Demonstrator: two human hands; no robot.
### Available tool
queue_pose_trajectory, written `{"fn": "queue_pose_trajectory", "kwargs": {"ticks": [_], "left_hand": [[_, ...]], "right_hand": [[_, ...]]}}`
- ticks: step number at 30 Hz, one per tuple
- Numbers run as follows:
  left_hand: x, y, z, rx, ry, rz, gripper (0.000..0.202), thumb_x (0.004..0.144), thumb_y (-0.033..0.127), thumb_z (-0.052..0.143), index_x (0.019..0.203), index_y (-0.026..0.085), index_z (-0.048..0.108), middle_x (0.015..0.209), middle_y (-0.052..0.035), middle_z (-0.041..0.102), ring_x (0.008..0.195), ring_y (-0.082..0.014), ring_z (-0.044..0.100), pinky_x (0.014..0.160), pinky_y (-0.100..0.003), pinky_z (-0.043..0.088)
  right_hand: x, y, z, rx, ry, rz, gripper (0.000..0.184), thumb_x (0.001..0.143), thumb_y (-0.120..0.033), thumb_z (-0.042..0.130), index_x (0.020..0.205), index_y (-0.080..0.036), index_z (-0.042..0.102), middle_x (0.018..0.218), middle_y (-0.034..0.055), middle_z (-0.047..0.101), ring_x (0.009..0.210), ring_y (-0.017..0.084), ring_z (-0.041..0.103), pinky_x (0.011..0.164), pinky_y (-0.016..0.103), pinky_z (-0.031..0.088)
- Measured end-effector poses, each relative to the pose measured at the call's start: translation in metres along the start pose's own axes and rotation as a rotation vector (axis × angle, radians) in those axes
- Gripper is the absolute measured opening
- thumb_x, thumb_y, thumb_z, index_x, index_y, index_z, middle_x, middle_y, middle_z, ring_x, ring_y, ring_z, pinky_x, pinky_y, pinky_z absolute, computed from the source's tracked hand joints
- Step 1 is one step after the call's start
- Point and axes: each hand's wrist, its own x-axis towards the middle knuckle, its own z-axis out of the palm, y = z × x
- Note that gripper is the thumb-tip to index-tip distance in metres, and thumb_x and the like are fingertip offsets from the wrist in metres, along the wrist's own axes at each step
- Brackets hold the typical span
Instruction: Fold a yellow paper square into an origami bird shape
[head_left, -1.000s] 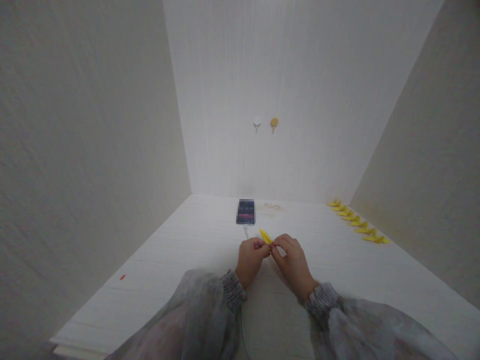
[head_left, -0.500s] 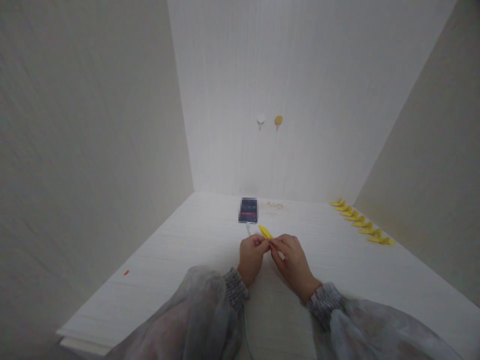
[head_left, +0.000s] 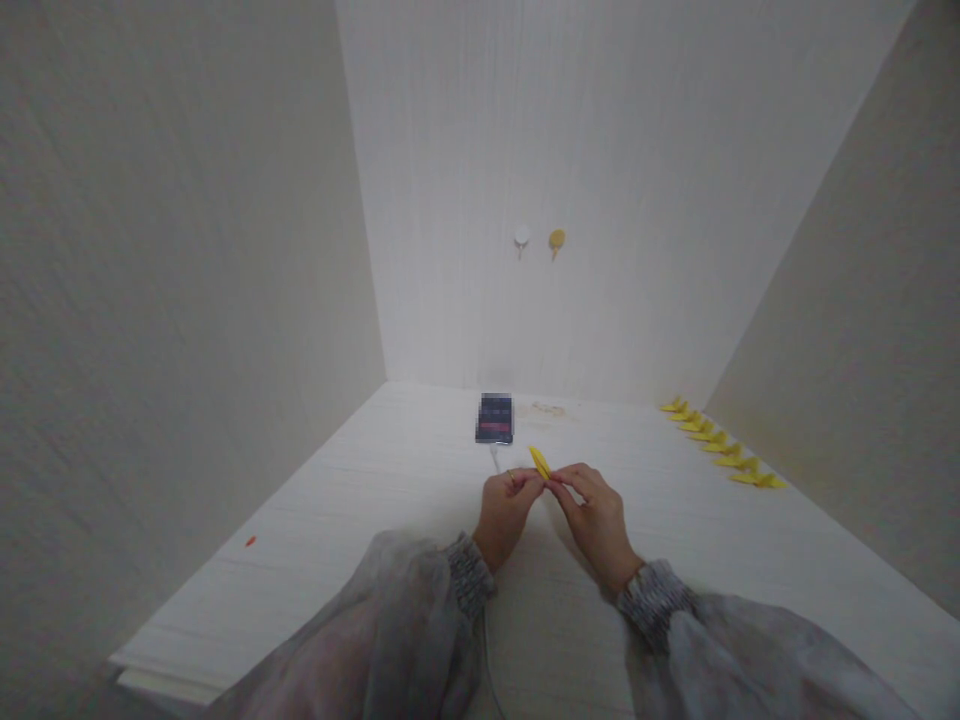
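A small piece of folded yellow paper (head_left: 539, 461) is pinched between both hands, its narrow tip pointing up and away from me. My left hand (head_left: 508, 510) is closed on its lower end, with a ring showing on one finger. From the other side, my right hand (head_left: 597, 515) grips the same end with thumb and fingertips. The fingers hide the lower part of the paper. Several folded yellow paper figures (head_left: 718, 442) stand in a slanting row at the table's right side.
Beyond my hands a phone (head_left: 495, 418) with a blurred screen lies on the white table (head_left: 360, 500), a white cable (head_left: 489, 660) running toward me. An orange-red scrap (head_left: 250, 541) lies at left. A white hook (head_left: 521, 238) and a yellow hook (head_left: 556, 240) hang on the back wall.
The yellow paper has moved slightly to the right and stands more upright. My fingers have shifted a little around its lower end; both hands still hold it.
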Motion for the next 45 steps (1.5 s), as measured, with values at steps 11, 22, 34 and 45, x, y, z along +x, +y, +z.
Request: {"fn": "queue_pose_trajectory", "kwargs": {"ticks": [11,22,34,45], "left_hand": [[0.004,-0.004,0.001,-0.094,0.048,-0.029,0.016,0.060,0.028,0.062,0.068,0.014,0.062,0.071,-0.0044,0.065,0.069,-0.0147,0.058,0.069,-0.027,0.045],[0.004,-0.009,0.000,0.046,0.042,0.032,0.018,0.067,0.030,0.055,0.072,0.015,0.061,0.072,-0.0039,0.063,0.067,-0.0136,0.056,0.066,-0.024,0.044],[0.002,-0.005,-0.001,0.218,-0.009,0.099,0.015,0.069,0.028,0.051,0.074,0.016,0.058,0.071,-0.0032,0.061,0.066,-0.0130,0.056,0.064,-0.023,0.044],[0.003,-0.007,-0.001,0.110,0.042,0.058,0.017,0.067,0.028,0.056,0.078,0.015,0.056,0.072,-0.0031,0.059,0.065,-0.0119,0.054,0.063,-0.023,0.044]], "right_hand": [[0.001,-0.003,-0.001,0.126,-0.011,0.045,0.013,0.078,-0.024,0.048,0.080,-0.020,0.060,0.075,0.0047,0.058,0.072,0.017,0.054,0.067,0.032,0.045],[0.003,-0.007,0.000,0.118,-0.043,0.091,0.014,0.080,-0.023,0.042,0.076,-0.018,0.055,0.075,0.0050,0.055,0.072,0.016,0.052,0.066,0.030,0.043],[0.000,0.002,0.008,0.188,-0.078,0.312,0.014,0.077,-0.025,0.040,0.069,-0.019,0.049,0.063,0.0025,0.053,0.059,0.016,0.049,0.054,0.028,0.041],[0.000,0.001,0.007,0.290,-0.102,0.345,0.014,0.077,-0.028,0.040,0.072,-0.019,0.049,0.067,0.0029,0.053,0.062,0.017,0.049,0.058,0.030,0.042]]}}
